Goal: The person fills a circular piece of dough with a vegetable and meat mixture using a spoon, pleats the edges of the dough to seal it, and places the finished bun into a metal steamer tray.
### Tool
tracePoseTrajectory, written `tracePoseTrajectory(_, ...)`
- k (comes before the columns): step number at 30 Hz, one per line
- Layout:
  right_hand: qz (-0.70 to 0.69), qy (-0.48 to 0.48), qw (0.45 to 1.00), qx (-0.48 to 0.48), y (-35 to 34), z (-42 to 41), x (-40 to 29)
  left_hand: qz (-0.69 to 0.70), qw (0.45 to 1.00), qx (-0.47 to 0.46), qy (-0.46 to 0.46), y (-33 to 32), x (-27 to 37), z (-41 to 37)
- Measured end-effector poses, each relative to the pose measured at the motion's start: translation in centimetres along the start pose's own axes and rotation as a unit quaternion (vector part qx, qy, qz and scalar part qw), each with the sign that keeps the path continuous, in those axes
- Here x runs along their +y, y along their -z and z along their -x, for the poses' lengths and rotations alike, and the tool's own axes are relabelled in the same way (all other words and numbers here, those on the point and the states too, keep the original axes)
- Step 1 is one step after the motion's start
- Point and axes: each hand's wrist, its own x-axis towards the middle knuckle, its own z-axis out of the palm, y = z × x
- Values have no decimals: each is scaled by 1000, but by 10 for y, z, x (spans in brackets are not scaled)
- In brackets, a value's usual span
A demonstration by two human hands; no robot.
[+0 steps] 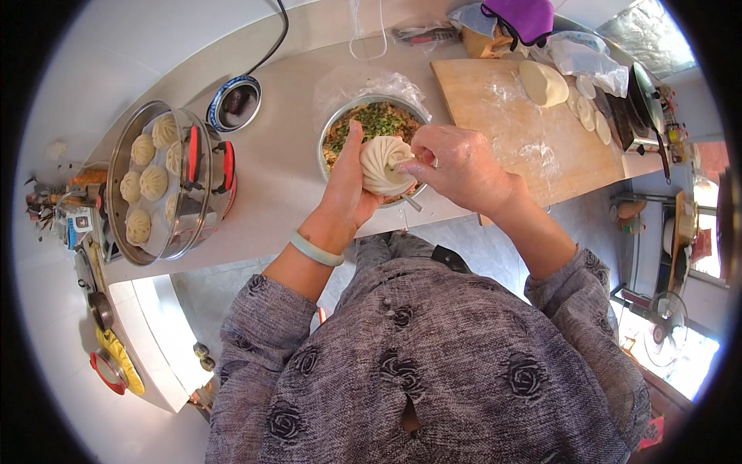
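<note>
A pleated dough bun [384,168] rests in my left hand [348,185], which cups it from the side and below. The fingers of my right hand [455,165] pinch the bun's edge near the middle of its swirl, on the right. Under both hands stands a metal bowl [320,145] of chopped filling [371,119] with green bits on top. The handle of a metal utensil [412,203] juts over the bowl's front rim. My hands hide part of the filling.
On the left, a steamer pot [191,232] with red handles holds several pleated buns [153,182]. A blue-rimmed bowl [235,103] sits behind it. A floured wooden board [487,116] on the right bears a dough lump [543,84] and several flat dough rounds [585,113]. Crumpled plastic [400,87] lies behind the filling bowl.
</note>
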Motion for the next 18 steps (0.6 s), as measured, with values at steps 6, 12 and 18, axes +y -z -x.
tracePoseTrajectory(6, -227, -147, 959, -87, 3, 3, -4, -28, 999, -17, -13, 13, -1, -5)
tracePoseTrajectory(12, -135, -42, 990, 2, -8, 8, 0, -4, 1000, -8, -21, 12, -5, -5)
tracePoseTrajectory(18, -37, 75, 995, 59, -20, 9, 7, -13, 1000, 8, -26, 5, -7, -4)
